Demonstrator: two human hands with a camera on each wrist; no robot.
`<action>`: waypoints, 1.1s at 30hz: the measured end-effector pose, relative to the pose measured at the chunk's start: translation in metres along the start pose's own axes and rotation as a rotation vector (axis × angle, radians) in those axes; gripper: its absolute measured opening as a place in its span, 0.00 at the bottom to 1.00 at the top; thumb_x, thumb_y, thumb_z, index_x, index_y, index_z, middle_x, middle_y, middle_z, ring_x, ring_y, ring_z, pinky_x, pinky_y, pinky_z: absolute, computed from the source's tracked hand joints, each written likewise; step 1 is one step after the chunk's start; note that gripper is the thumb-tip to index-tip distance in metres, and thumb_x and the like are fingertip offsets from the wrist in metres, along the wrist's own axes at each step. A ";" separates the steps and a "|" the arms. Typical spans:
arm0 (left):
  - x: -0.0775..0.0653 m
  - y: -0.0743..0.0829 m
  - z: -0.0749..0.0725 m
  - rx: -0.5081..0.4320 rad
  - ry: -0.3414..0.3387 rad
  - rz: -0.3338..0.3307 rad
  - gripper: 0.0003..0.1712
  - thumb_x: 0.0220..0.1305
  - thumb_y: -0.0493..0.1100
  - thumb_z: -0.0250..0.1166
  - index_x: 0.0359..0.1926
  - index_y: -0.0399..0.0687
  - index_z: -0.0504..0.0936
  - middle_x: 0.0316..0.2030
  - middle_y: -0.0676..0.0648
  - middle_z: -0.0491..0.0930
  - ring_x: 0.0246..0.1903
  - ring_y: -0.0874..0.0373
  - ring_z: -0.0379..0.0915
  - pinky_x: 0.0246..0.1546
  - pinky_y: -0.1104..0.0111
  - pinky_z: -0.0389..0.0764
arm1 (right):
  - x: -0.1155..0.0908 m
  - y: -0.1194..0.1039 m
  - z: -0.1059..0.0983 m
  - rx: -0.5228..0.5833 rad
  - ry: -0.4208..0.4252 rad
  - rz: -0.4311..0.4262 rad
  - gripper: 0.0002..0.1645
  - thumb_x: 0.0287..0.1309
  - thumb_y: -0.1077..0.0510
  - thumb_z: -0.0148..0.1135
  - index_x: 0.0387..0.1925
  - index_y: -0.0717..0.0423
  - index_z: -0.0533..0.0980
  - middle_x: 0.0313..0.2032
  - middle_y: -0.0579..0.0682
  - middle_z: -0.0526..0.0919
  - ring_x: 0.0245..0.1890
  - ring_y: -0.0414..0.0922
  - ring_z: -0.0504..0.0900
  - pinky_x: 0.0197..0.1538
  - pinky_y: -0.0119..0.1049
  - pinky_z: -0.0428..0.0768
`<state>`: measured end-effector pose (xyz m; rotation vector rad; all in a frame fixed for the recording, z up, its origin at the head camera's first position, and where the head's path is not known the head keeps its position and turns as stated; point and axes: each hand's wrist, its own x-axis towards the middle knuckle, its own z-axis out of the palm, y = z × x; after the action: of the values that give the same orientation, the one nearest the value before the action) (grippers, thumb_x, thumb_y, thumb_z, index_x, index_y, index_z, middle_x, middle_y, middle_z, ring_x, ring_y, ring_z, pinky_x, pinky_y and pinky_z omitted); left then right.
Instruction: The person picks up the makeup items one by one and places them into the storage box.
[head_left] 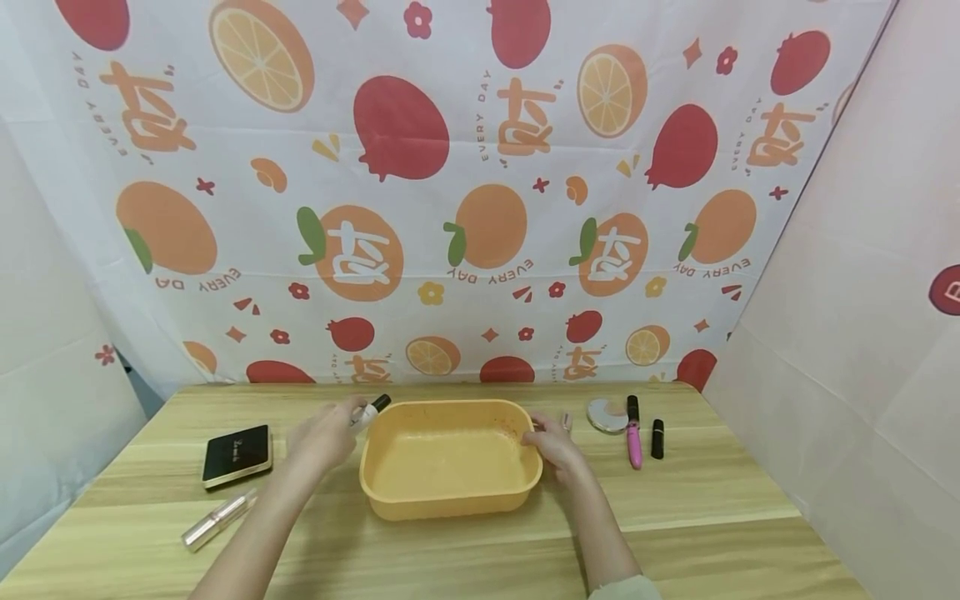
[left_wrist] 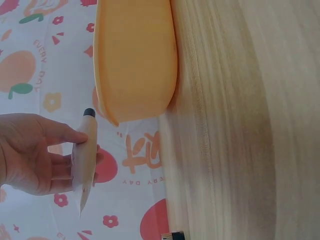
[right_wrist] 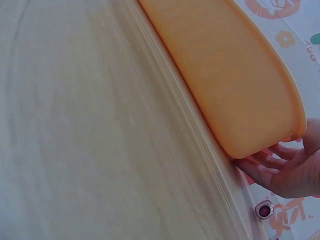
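A yellow plastic basin (head_left: 450,507) stands on the wooden table, its inside showing no objects. My left hand (head_left: 326,435) pinches a pale squeeze tube (left_wrist: 84,155) with a black cap between thumb and fingers. The tube is held up just beyond the basin's left end, cap toward the rim. At the other end, my right hand (head_left: 557,450) grips the basin's rim, thumb over the edge and fingers against the outer wall (right_wrist: 250,115).
Left on the table lie a black compact case (head_left: 237,454) and a clear slim cosmetic tube (head_left: 219,520). To the right are a small pinkish item (head_left: 566,422), a round silvery compact (head_left: 606,416), a pink-and-black tube (head_left: 634,437) and a black lipstick-like tube (head_left: 657,439). A printed curtain (head_left: 420,333) hangs behind.
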<state>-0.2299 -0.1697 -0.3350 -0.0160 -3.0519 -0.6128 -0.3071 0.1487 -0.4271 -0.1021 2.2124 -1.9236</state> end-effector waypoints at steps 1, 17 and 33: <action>0.000 0.000 0.000 -0.001 0.000 0.000 0.30 0.52 0.25 0.54 0.59 0.40 0.69 0.47 0.30 0.72 0.34 0.46 0.69 0.20 0.59 0.70 | 0.000 0.000 0.000 0.000 -0.001 0.000 0.34 0.48 0.71 0.52 0.60 0.72 0.60 0.53 0.69 0.68 0.45 0.56 0.77 0.42 0.42 0.80; -0.003 0.005 0.001 -0.033 0.000 0.011 0.27 0.55 0.27 0.54 0.57 0.43 0.71 0.50 0.31 0.72 0.34 0.47 0.69 0.22 0.59 0.70 | 0.000 0.002 0.000 -0.017 0.007 -0.002 0.33 0.47 0.70 0.52 0.59 0.71 0.62 0.52 0.68 0.69 0.44 0.56 0.77 0.42 0.42 0.80; 0.000 0.016 -0.010 -0.025 -0.031 0.118 0.20 0.63 0.38 0.57 0.56 0.40 0.73 0.44 0.35 0.76 0.38 0.44 0.73 0.24 0.56 0.74 | 0.000 0.001 0.000 -0.007 0.004 0.006 0.30 0.47 0.71 0.52 0.57 0.69 0.65 0.51 0.66 0.71 0.42 0.53 0.78 0.41 0.41 0.80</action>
<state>-0.2296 -0.1588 -0.3201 -0.2072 -3.0452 -0.6487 -0.3069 0.1491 -0.4281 -0.0931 2.2200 -1.9144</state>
